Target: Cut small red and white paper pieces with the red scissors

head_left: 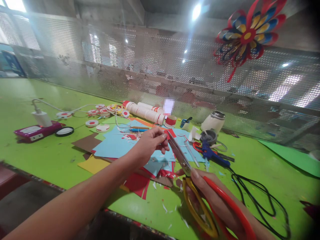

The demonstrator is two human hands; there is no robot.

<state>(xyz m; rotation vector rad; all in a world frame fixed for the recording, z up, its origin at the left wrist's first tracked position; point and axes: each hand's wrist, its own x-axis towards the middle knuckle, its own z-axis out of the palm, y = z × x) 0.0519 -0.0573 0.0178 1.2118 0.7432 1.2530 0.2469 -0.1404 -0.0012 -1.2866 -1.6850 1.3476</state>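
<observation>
My right hand (212,196) grips large scissors (185,163) with red and yellow handles, blades pointing up and left. My left hand (150,143) pinches a small red paper piece (167,134) right at the blade tips. Under both hands lie blue paper sheets (112,145), red paper scraps (136,183), a yellow sheet (93,164) and a brown sheet (87,141) on the green table (45,156).
A blue glue gun (211,153) with a black cable (260,193) lies to the right. White rolls (145,111), round red-white discs (92,123), a white jar (213,121), a pink power strip (37,131) with charger and a paper flower (246,35) on the mesh wall sit around.
</observation>
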